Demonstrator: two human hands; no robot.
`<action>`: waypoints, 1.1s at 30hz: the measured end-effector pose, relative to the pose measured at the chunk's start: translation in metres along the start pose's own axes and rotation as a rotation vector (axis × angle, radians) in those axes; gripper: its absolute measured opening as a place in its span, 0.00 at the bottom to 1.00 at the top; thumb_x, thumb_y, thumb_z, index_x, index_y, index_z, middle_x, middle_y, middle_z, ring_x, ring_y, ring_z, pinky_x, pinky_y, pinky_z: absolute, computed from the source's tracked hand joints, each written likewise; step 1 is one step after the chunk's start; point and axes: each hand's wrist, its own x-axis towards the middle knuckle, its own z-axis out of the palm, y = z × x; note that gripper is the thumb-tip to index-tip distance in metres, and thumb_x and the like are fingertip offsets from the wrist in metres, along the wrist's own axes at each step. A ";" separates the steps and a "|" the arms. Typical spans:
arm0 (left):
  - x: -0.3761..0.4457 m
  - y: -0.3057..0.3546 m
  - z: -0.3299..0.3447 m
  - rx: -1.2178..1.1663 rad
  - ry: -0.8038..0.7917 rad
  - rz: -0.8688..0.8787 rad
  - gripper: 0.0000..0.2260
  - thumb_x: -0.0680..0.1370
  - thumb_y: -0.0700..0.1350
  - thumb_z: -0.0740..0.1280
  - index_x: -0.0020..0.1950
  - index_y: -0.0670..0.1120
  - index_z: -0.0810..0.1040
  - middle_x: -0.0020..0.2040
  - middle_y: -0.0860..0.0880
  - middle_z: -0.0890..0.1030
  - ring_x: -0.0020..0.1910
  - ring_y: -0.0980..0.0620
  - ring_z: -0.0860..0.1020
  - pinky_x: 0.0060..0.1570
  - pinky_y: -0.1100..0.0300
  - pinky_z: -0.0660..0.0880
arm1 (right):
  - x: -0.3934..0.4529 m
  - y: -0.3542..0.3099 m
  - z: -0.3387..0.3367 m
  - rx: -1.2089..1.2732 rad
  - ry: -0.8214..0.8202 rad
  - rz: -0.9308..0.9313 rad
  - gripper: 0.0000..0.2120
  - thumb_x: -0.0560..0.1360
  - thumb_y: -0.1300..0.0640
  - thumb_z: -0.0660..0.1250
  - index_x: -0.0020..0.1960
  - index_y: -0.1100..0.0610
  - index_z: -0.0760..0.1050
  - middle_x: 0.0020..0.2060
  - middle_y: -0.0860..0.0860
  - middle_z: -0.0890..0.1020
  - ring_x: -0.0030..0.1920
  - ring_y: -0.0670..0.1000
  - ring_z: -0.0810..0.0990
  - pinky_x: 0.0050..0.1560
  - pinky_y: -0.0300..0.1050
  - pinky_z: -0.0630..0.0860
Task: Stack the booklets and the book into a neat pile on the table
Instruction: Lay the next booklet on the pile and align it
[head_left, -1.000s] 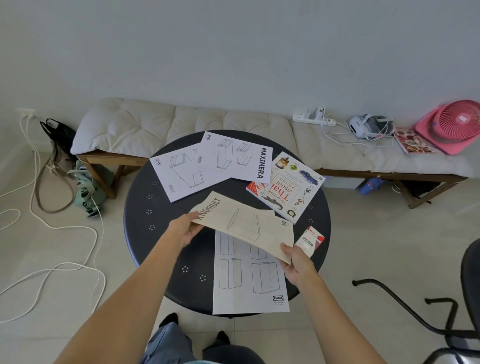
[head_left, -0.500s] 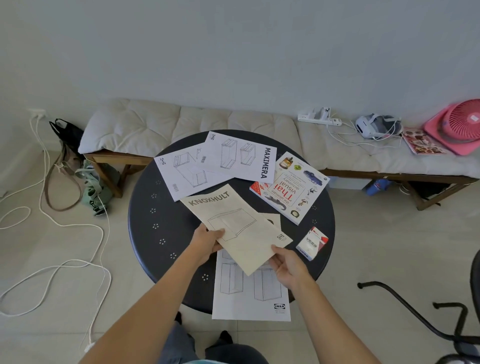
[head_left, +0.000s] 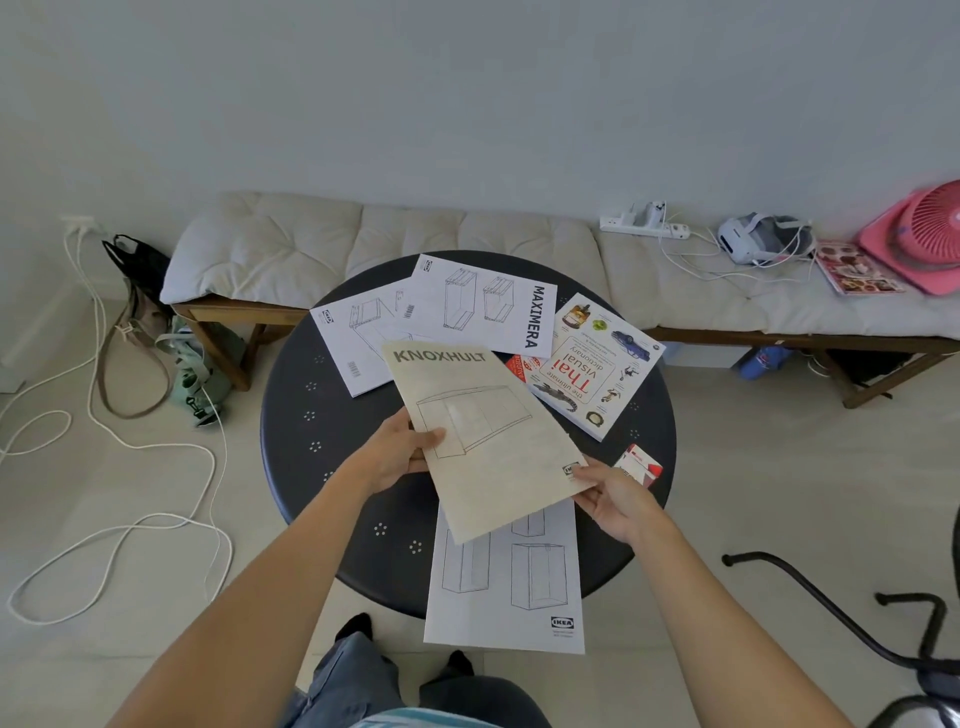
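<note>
Here the KNOXHULT booklet (head_left: 483, 441) is gripped by both hands (head_left: 400, 452) (head_left: 618, 499), probably to be squared onto the MAXIMERA booklet (head_left: 483, 306) next.

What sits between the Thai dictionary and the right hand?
Head view: a small red-and-white box lies on the table between the Thai dictionary and the right hand.

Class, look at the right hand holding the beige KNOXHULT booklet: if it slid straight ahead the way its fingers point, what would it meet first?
The right hand points up-left, so probably the KNOXHULT booklet it already grips; beyond, the left hand. Depth is unclear.
</note>
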 end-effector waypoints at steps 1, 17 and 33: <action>0.000 0.004 -0.001 0.016 -0.030 -0.008 0.19 0.78 0.35 0.65 0.66 0.48 0.71 0.60 0.46 0.81 0.55 0.46 0.81 0.53 0.51 0.79 | 0.000 -0.004 0.001 -0.048 -0.019 0.000 0.11 0.76 0.66 0.66 0.56 0.57 0.78 0.48 0.56 0.84 0.53 0.55 0.82 0.43 0.46 0.82; -0.008 -0.036 0.012 0.330 -0.225 -0.261 0.16 0.77 0.34 0.65 0.62 0.48 0.76 0.58 0.48 0.83 0.54 0.49 0.82 0.49 0.55 0.82 | 0.019 -0.004 -0.003 -0.233 -0.113 -0.052 0.23 0.75 0.68 0.66 0.67 0.52 0.72 0.59 0.57 0.81 0.59 0.61 0.79 0.61 0.66 0.73; -0.008 -0.102 0.045 0.951 0.488 -0.207 0.18 0.71 0.49 0.74 0.52 0.42 0.70 0.52 0.43 0.78 0.47 0.45 0.79 0.46 0.53 0.77 | 0.031 0.058 -0.008 -0.950 0.376 -0.391 0.17 0.72 0.66 0.67 0.61 0.59 0.75 0.54 0.57 0.81 0.52 0.57 0.80 0.43 0.46 0.78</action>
